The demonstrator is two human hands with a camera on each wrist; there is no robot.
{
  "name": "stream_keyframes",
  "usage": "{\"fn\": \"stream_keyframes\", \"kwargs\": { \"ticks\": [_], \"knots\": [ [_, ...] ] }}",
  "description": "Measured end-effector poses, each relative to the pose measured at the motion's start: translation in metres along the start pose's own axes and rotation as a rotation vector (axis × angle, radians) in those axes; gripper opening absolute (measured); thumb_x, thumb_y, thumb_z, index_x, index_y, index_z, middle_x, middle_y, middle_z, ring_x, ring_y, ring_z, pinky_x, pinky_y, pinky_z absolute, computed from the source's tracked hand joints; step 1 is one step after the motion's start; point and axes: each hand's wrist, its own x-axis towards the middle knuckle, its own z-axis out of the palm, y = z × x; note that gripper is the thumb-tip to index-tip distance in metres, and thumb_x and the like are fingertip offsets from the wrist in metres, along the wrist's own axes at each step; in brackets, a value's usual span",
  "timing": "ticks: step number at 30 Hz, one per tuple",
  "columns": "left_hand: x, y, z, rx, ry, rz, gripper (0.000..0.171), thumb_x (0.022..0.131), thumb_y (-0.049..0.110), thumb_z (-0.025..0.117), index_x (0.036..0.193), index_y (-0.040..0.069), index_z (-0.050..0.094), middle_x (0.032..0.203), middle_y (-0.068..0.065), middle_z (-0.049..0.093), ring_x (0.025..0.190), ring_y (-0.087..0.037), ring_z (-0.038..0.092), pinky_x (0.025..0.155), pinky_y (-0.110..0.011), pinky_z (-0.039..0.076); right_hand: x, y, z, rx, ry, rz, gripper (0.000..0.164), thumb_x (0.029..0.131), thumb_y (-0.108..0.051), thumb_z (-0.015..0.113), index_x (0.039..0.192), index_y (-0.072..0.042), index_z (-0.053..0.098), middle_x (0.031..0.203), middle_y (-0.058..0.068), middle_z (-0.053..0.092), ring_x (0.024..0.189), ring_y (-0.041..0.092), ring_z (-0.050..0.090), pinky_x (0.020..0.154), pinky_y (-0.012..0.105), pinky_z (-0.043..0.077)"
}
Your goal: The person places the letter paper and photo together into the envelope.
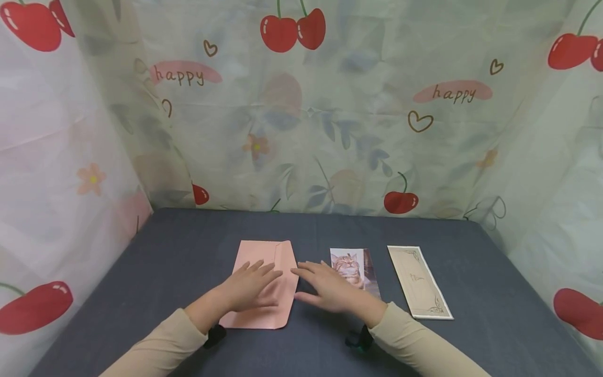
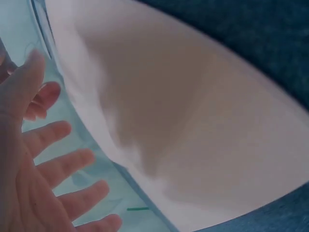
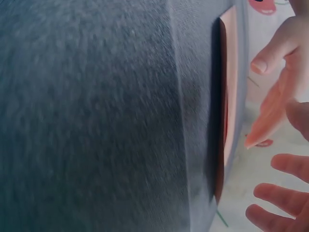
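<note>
My left hand [image 1: 252,288] is held over a pink envelope [image 1: 285,296], fingers spread and straight, nothing in its grasp. In the left wrist view, the palm and fingers stand above the envelope's surface [image 2: 203,125], with a shadow cast on it. Just right of the envelope hovers my right hand [image 1: 330,288], its fingers also extended and holding nothing. Its forearm side covers the lower part of a cat photo [image 1: 348,264]. The right wrist view has the envelope [image 3: 232,82] edge-on, slightly raised along its side, with both hands beyond it.
A long beige card with ornate corners [image 1: 419,283] lies to the right of the photo. All of it rests on a dark cloth-covered table [image 1: 188,246]. A printed curtain [image 1: 301,131] with cherries closes off the back and both sides.
</note>
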Motion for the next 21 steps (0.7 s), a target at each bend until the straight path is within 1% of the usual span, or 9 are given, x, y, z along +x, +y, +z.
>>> {"fn": "stream_keyframes", "kwargs": {
  "ticks": [4,12,21],
  "knots": [
    [-0.001,-0.001,0.004,0.035,-0.018,0.027,0.058,0.089,0.049,0.055,0.135,0.014,0.047,0.142,-0.011,0.046,0.134,-0.039,0.037,0.106,-0.059,0.029,0.004,-0.004,0.005,-0.01,-0.023,-0.006,0.052,0.092,-0.039,0.055,0.135,-0.011,0.047,0.141,0.014,0.047,0.133,0.028,0.042,0.107,0.057,0.029],
    [-0.002,0.0,0.007,0.017,-0.06,0.011,0.062,0.088,0.052,0.055,0.135,0.013,0.047,0.144,-0.01,0.045,0.136,-0.039,0.034,0.108,-0.059,0.026,0.011,-0.008,0.013,0.0,-0.063,-0.026,0.05,0.093,-0.034,0.055,0.134,-0.006,0.048,0.14,0.017,0.047,0.132,0.029,0.043,0.107,0.053,0.033],
    [-0.002,0.002,0.01,0.036,-0.077,0.008,0.068,0.087,0.055,0.054,0.137,0.01,0.046,0.144,-0.01,0.044,0.136,-0.039,0.035,0.107,-0.059,0.027,0.016,-0.014,0.018,-0.048,-0.078,-0.01,0.05,0.091,-0.035,0.057,0.132,-0.008,0.05,0.139,0.016,0.048,0.128,0.029,0.047,0.104,0.046,0.038]
  ]
}}
